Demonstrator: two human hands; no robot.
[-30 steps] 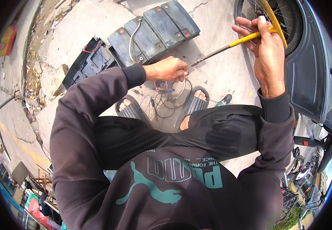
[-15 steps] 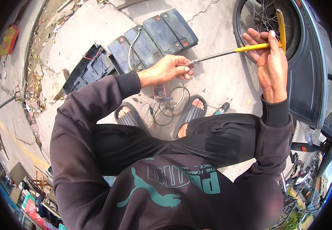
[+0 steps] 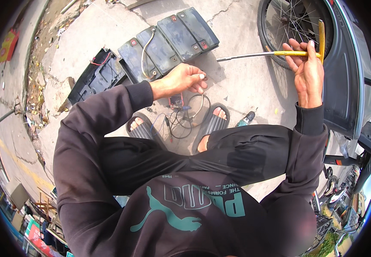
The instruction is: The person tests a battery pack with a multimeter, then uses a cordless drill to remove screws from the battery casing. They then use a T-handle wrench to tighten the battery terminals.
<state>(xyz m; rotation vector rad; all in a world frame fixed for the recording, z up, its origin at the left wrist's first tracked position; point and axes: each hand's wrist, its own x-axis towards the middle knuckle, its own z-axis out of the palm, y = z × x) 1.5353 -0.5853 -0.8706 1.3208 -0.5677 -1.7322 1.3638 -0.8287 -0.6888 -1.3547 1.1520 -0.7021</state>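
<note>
Outdoor roadside repair spot, not an indoor shop. Cracked concrete pavement (image 3: 245, 81) serves as the work floor. Row of dark batteries (image 3: 168, 38) wired together lies on it, beside a black battery tray (image 3: 95, 77). Spoked wheel (image 3: 292, 25) of a small vehicle at right. Loose wires (image 3: 185, 115), street clutter along the edges.

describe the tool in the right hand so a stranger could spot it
Start at the spoked wheel at the top right. Just below it the right hand holds a T-handle wrench: the only yellow-handled tool here, its long thin metal shaft pointing left toward the batteries.
</note>
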